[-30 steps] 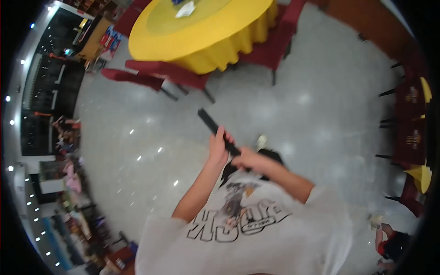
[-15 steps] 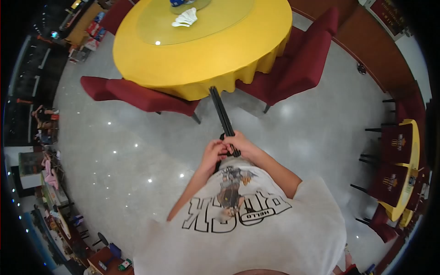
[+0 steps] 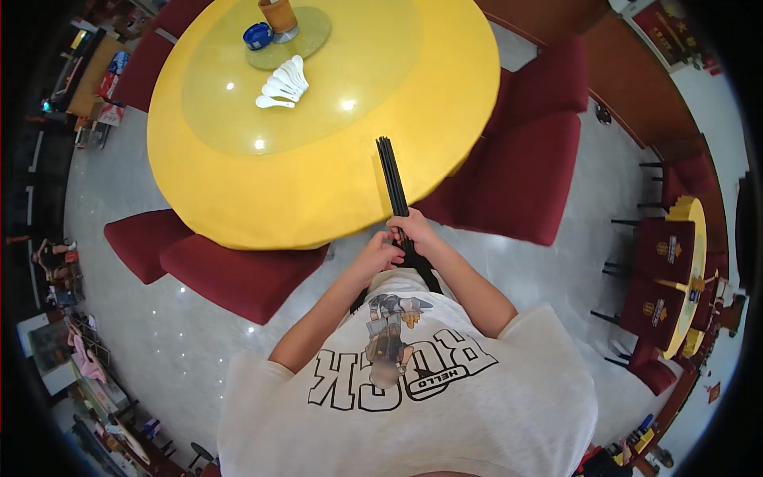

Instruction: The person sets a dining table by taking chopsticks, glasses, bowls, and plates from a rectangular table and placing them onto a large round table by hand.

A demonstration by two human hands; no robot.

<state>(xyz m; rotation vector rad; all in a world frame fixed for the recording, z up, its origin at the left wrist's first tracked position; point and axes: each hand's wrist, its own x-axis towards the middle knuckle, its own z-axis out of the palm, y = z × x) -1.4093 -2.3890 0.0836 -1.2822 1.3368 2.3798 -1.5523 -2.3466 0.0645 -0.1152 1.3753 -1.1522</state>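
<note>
A bundle of black chopsticks (image 3: 391,176) points forward from my body, its far ends over the near edge of the yellow-covered round table (image 3: 254,215). My right hand (image 3: 417,230) is closed round the lower part of the bundle. Beside it, my left hand (image 3: 380,254) has its fingers curled against the bundle's near end, where the fingertips are partly hidden. Several white spoons (image 3: 286,82) lie fanned out on the table's glass turntable (image 3: 358,71). Behind them are a blue ashtray (image 3: 257,36) and a brown cup-like holder (image 3: 277,14).
Dark red chairs stand close to the table, one at the near left (image 3: 246,274) and one at the right (image 3: 517,179). A second yellow table (image 3: 693,262) with red chairs is at the far right. Shiny grey floor (image 3: 151,318) shows at the left.
I have moved closer to the table, and the chopsticks now reach over its edge. More of the tabletop shows, including the ashtray and holder. Both hands stay at the bundle.
</note>
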